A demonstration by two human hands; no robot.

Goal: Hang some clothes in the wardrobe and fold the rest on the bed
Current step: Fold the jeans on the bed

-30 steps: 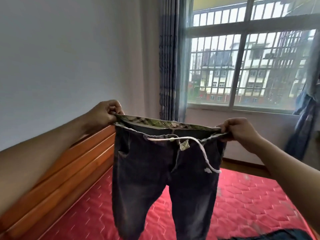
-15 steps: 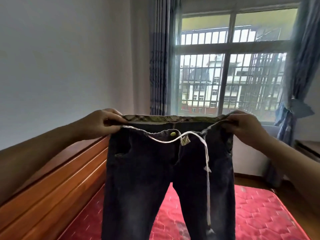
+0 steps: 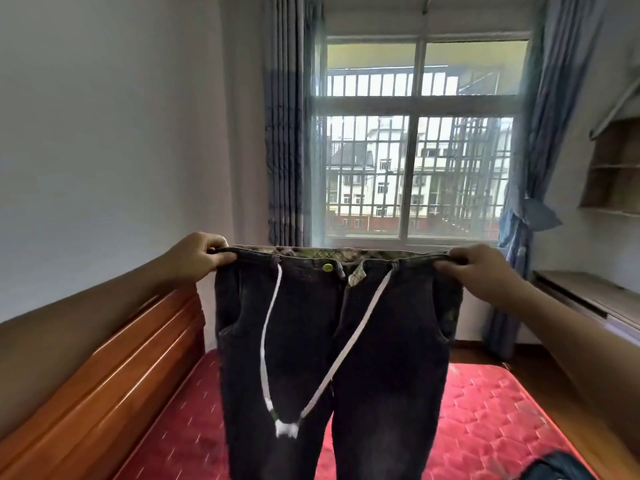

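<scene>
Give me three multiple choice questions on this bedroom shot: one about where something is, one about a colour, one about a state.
1. Where are the dark jeans held? A) leg hems B) waistband ends C) pockets
2. The mattress is: A) red B) blue C) white
3. The jeans are: A) folded flat B) on a hanger C) hanging unfolded

Answers:
1 B: the left hand and right hand hold the waistband's ends.
2 A: red quilting shows.
3 C: both legs hang down.
</scene>
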